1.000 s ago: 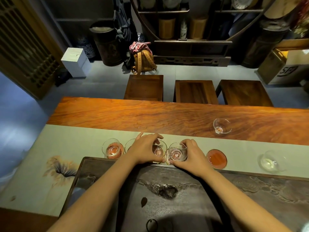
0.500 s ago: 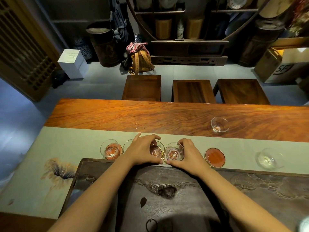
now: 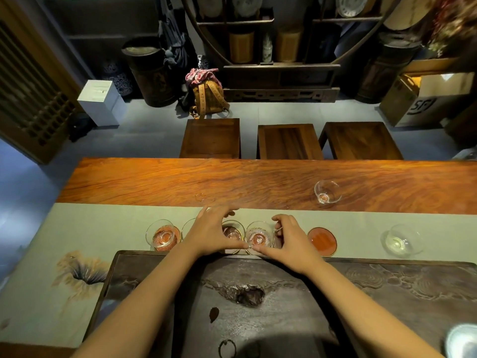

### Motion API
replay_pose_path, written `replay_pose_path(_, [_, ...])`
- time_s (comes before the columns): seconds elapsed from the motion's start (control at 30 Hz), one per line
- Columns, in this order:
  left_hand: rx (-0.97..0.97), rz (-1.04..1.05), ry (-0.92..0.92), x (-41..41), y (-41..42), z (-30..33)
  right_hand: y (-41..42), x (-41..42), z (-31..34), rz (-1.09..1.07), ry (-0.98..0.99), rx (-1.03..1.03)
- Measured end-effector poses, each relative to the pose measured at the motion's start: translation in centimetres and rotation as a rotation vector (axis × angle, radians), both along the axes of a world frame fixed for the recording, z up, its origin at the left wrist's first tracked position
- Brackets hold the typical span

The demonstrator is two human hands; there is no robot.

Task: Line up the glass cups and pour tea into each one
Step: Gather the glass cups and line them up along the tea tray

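Left hand: your left hand (image 3: 211,235) lies over the second and third glasses in the row, fingers spread wide and curved, thumb reaching toward the right hand; you cannot tell whether it grips either glass.
Right hand: your right hand (image 3: 291,240) sits just to the right of the fourth glass (image 3: 259,237), thumb at its near rim and fingers curled loosely around its far side — touching it, not closed tight.
Row of glasses: the leftmost glass (image 3: 163,235) stands free on a red coaster on the pale cloth runner (image 3: 103,228); the third glass (image 3: 232,235) shows partly past your left hand, and the second is mostly hidden beneath it.
Empty coaster: a red coaster (image 3: 322,241) lies just to the right of your right hand with nothing on it.
Stray glasses: one glass (image 3: 327,191) stands apart on the bare wood of the table (image 3: 180,182), farther from you; another (image 3: 402,241) stands on the runner well to the right.
Tea tray: the dark carved tray (image 3: 387,293) lies nearest you — both forearms cross over it.
Contents: the glasses look empty.
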State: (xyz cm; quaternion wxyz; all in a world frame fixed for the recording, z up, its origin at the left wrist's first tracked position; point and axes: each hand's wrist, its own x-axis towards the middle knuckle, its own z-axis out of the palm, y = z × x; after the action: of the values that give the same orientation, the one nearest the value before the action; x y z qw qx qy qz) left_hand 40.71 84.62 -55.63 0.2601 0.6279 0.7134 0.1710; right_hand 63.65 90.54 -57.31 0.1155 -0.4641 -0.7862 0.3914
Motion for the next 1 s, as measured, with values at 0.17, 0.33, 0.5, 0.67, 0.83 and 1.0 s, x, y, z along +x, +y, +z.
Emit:
replay_pose_path(0.17, [0.095, 0.052, -0.083, 2.2, 2.4, 2.3, 1.8, 4.3, 1.7, -0.113, -0.015, 0.076])
replay_pose_path(0.33, [0.138, 0.077, -0.210, 7.0, 5.8, 3.7, 3.6, 9.4, 3.4, -0.223, -0.037, 0.140])
replay_pose_path(0.5, [0.070, -0.019, -0.287, 11.4, 9.0, 4.1, 5.2, 15.9, 4.5, -0.330, -0.103, 0.217])
replay_pose_path(0.67, [0.044, -0.096, -0.240, 14.3, 12.0, 2.9, 5.7, 21.8, 4.3, -0.428, -0.196, 0.233])
replay_pose_path(0.83, [0.091, -0.135, -0.196, 15.8, 14.8, 0.7, 5.9, 24.4, 2.6, -0.441, -0.293, 0.192])
replay_pose_path(1.0, [0.107, -0.172, -0.170, 17.2, 16.5, -0.8, 6.5, 24.6, 1.5, -0.423, -0.340, 0.130])
